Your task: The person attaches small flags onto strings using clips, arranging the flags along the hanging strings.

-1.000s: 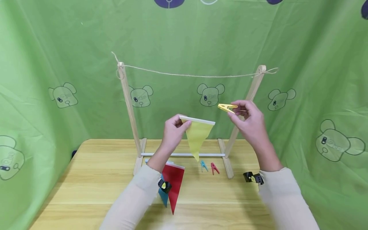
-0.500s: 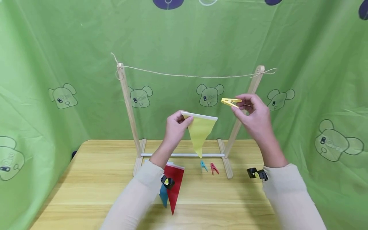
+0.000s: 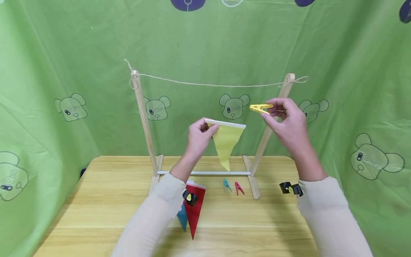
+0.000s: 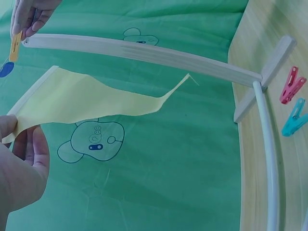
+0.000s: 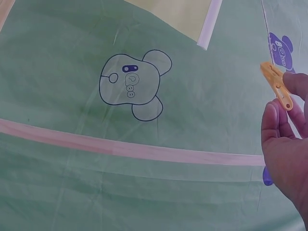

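The left hand (image 3: 199, 137) pinches the white-edged top left corner of a yellow triangular flag (image 3: 226, 141), which hangs point down in the head view. In the left wrist view the same flag (image 4: 91, 98) stretches away from the thumb and fingers. Up and to the right, the right hand (image 3: 290, 123) pinches a yellow clothespin (image 3: 260, 107) by its handle end, its nose pointing left. The right wrist view also shows this clothespin (image 5: 276, 84) between thumb and fingers. A string (image 3: 208, 85) spans the two posts above both hands; neither flag nor clothespin touches it.
A wooden post (image 3: 143, 117) stands left and another (image 3: 265, 142) right, joined low down by a white rod (image 3: 221, 173). On the table (image 3: 106, 200) lie a blue clothespin (image 3: 227, 185), a red clothespin (image 3: 239, 188), a red flag (image 3: 196, 203) and a blue flag (image 3: 182, 217).
Both hands have risen and shifted slightly right, the left with the yellow flag and the right with the yellow clothespin. The stand and the things on the table have stayed put.
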Tool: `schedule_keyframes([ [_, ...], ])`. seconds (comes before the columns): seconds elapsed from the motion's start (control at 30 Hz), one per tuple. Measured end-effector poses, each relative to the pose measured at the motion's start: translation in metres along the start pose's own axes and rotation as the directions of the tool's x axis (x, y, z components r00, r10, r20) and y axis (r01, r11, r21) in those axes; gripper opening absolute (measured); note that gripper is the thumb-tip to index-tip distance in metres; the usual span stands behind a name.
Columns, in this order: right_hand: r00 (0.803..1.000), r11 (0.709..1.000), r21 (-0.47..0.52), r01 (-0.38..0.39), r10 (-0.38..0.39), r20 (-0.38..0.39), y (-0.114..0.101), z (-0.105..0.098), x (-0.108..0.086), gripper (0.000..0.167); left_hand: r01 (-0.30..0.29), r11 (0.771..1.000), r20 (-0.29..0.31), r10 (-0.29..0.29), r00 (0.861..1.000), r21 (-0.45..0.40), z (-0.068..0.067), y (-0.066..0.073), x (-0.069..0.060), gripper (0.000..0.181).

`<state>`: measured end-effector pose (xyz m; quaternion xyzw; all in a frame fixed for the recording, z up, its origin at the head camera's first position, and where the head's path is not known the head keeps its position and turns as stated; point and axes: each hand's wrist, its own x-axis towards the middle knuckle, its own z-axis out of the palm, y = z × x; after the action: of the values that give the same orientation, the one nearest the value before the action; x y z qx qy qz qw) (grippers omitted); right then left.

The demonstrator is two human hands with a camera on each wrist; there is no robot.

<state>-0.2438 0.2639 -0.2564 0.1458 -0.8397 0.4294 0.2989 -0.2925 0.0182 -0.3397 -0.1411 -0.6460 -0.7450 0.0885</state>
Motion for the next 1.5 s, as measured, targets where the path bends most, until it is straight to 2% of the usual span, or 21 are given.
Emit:
schedule_keyframes([
  [0.63,0.997,0.998,0.013,0.055,-0.054,-0.057,-0.009,-0.013,0.020,0.037,-0.023,1.000,-0.015,0.023,1.000,-0.012,0.018,0.016,0.010,0.015],
  [1.0,0.994,0.996,-0.026,0.080,-0.081,-0.069,-0.016,-0.024,0.028,0.036,0.016,0.998,-0.025,-0.018,1.000,-0.061,0.030,0.022,0.017,0.015],
  [1.23,0.990,0.993,-0.018,0.117,-0.118,-0.078,-0.025,-0.031,0.035,0.036,0.010,0.997,-0.023,-0.012,1.000,-0.071,0.036,0.027,0.021,0.015],
  [1.5,0.991,0.993,-0.060,0.102,-0.106,-0.080,-0.033,-0.038,0.045,0.038,-0.004,0.997,-0.042,0.001,0.999,-0.081,0.045,0.033,0.025,0.015],
])
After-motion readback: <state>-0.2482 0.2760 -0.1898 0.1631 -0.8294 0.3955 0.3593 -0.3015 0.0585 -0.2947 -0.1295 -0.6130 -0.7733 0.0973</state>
